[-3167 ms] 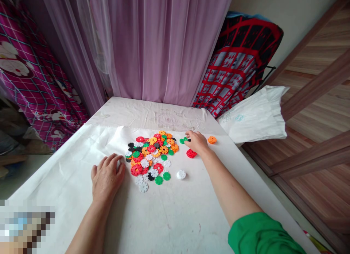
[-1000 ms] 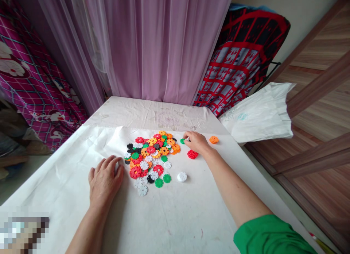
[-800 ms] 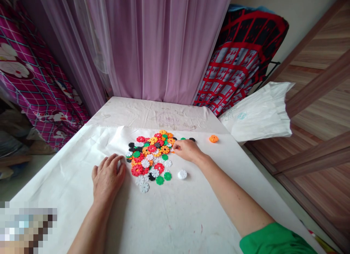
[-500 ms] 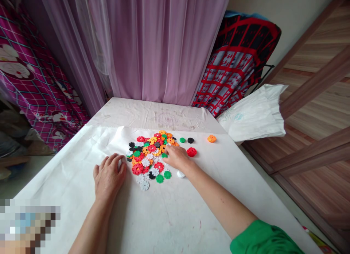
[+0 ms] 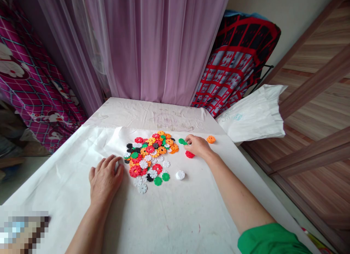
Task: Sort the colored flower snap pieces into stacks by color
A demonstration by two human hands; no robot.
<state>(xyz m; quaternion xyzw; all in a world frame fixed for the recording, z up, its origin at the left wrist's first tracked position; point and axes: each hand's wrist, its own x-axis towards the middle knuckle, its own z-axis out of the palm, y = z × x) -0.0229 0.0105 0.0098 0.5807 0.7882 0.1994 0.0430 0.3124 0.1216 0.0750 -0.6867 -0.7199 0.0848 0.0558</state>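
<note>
A mixed heap of notched plastic discs (image 5: 150, 149) in red, orange, white, black and green lies mid-table. My left hand (image 5: 105, 179) rests on the table left of the heap, fingers stretched out, holding nothing. To the right of the heap, my right hand (image 5: 198, 145) pinches a green disc (image 5: 185, 142) at the green stack (image 5: 181, 141). Close beneath that hand is a red stack (image 5: 189, 154). An orange stack (image 5: 210, 139) stands farther right, and a white stack (image 5: 180, 174) sits nearer me. The black stack is hidden behind my right hand.
A white cloth covers the table (image 5: 153, 224). A white plastic bag (image 5: 251, 113) hangs at its right edge. Purple curtains (image 5: 161, 46) hang behind, with a red-and-black patterned cloth (image 5: 229, 64) beside them. Wooden doors (image 5: 314, 111) stand at right.
My right hand has moved right from the heap to the green stack, carrying a green disc. It now covers the black stack and uncovers the white one. My left hand stays nearly in place.
</note>
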